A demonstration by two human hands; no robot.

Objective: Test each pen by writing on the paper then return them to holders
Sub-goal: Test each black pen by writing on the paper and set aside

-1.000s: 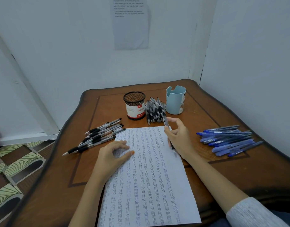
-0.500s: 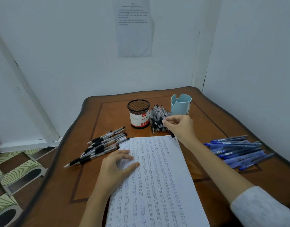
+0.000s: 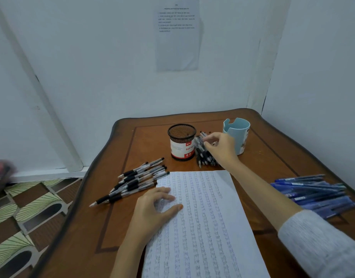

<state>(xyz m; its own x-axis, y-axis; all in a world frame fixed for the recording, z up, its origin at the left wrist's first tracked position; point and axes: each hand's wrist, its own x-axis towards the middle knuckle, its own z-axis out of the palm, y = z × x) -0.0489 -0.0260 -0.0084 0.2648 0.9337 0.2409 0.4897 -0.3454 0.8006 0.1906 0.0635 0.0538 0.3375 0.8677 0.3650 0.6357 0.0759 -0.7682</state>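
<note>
Our paper (image 3: pixel 202 227) is full, yet holder (image 3: pixel 181 145) and cup (image 3: pixel 240 133) look empty; our left hand (image 3: pixel 152 209) lies flat on it, right hand (image 3: pixel 220 147) curled over black pens (image 3: pixel 202 156), grip unclear.

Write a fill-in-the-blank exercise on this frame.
The left hand rests on the ____. The right hand reaches the pen pile lying ____ the mesh holder and the blue cup. The pens beside the right forearm are ____ in colour.
Missing: paper; between; blue.
</note>
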